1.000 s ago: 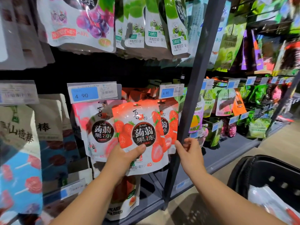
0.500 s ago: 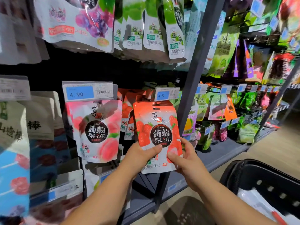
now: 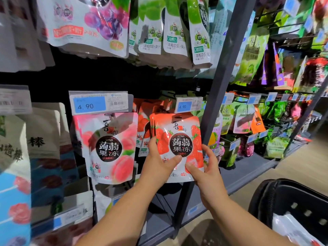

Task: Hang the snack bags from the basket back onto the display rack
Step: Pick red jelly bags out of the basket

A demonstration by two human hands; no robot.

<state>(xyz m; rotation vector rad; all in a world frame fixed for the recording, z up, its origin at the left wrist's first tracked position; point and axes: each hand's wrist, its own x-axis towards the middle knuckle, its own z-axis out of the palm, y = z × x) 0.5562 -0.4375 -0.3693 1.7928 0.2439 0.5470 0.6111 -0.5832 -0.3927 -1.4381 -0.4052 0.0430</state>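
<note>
Head: left grip [image 3: 159,163], right grip [image 3: 205,168] round bag [image 3: 178,129]

We hold strawberry bag [image 3: 179,132], left hand [image 3: 158,162] and right hand [image 3: 207,172] pinching its lower half; peach bag [image 3: 106,148] hangs beside; basket [image 3: 264,194] lower right.

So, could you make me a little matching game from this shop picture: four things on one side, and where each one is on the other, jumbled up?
Things:
1. strawberry bag
2. peach bag
3. black basket
4. green bags

Places:
A. lower right corner of the view
B. hanging in the top row
C. gripped by the left hand and the right hand
D. hanging under the big 4.90 price tag

Pairs: 1-C, 2-D, 3-A, 4-B.
</note>
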